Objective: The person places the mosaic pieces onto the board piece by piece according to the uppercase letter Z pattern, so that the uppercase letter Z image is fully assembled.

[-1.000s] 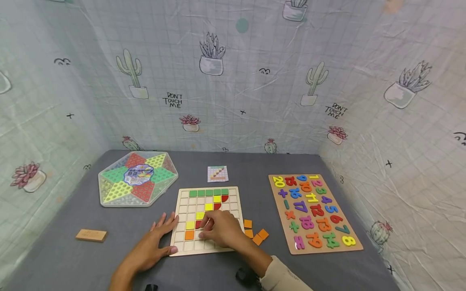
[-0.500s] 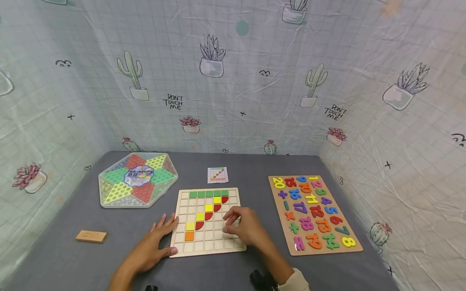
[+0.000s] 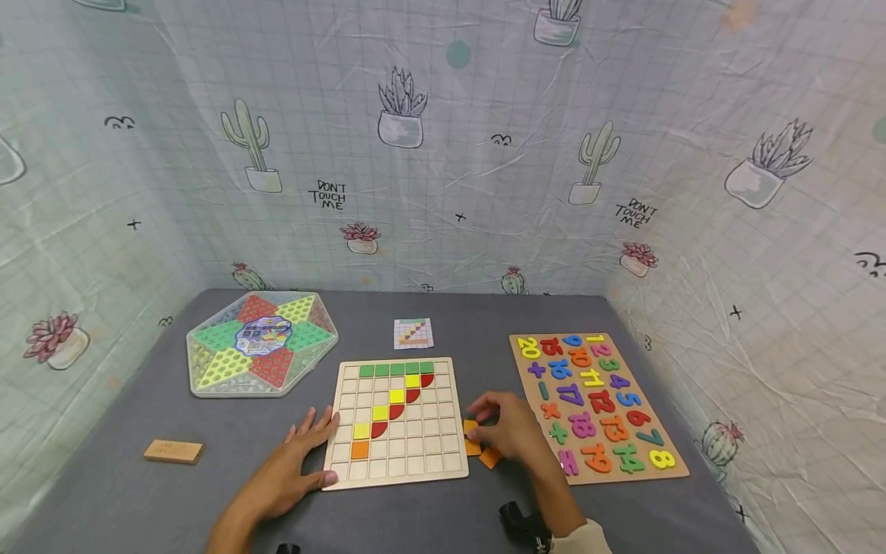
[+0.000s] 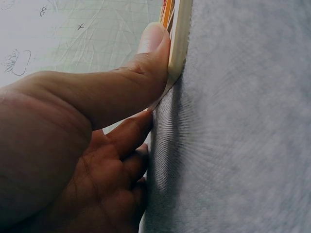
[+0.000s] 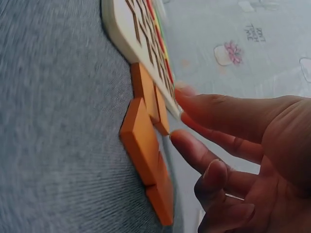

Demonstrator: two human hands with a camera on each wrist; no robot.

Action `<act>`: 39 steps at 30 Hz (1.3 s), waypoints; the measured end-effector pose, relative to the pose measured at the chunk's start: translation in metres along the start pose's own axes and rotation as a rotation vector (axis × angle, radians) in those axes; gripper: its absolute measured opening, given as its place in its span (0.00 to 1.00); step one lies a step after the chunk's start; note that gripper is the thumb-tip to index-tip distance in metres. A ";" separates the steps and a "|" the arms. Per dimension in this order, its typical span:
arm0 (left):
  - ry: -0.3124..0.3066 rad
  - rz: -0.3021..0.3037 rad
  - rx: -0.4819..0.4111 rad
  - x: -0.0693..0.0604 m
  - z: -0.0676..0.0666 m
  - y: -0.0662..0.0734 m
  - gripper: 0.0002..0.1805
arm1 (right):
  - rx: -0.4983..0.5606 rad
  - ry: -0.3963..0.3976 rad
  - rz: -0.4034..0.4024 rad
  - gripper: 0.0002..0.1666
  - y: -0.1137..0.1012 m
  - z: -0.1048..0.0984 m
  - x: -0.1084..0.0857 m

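A wooden grid board (image 3: 422, 446) lies on the grey table. It carries a row of green tiles (image 3: 398, 371), a diagonal of yellow tiles (image 3: 381, 413) with red rounded tiles (image 3: 397, 412) beside them, and one orange tile (image 3: 360, 449) below. My left hand (image 3: 291, 469) rests at the board's left side, its fingers extended and its thumb touching the front left corner. Right of the board, my right hand (image 3: 512, 431) hovers over several loose orange tiles (image 5: 141, 141). Its thumb and fingertips are apart, close to those tiles, which it partly hides in the head view.
Behind the board lies a small pattern card (image 3: 413, 334). A hexagonal Chinese checkers set (image 3: 263, 344) is at the back left, with a small wooden block (image 3: 173, 452) in front of it. A number puzzle board (image 3: 598, 408) lies to the right. Patterned cloth walls surround the table.
My right hand has moved off the board, rightward to the loose orange tiles. The left hand stays where it was. Tiles on the board look the same.
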State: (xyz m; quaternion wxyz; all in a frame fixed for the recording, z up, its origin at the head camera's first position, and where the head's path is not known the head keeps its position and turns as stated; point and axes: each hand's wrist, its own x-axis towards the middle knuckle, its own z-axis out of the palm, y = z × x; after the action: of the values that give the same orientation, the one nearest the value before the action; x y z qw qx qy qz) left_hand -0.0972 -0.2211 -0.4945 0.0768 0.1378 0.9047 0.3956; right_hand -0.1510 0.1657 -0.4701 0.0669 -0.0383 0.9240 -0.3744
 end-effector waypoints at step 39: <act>0.010 0.006 -0.014 -0.001 0.000 0.000 0.52 | -0.013 -0.016 -0.201 0.10 -0.051 0.038 0.001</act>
State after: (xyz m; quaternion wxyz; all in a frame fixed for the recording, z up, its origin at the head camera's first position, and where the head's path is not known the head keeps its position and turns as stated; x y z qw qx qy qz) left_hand -0.0964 -0.2215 -0.4945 0.0720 0.1379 0.9019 0.4029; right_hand -0.1454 0.1026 -0.4617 0.0361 -0.1344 0.9174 -0.3729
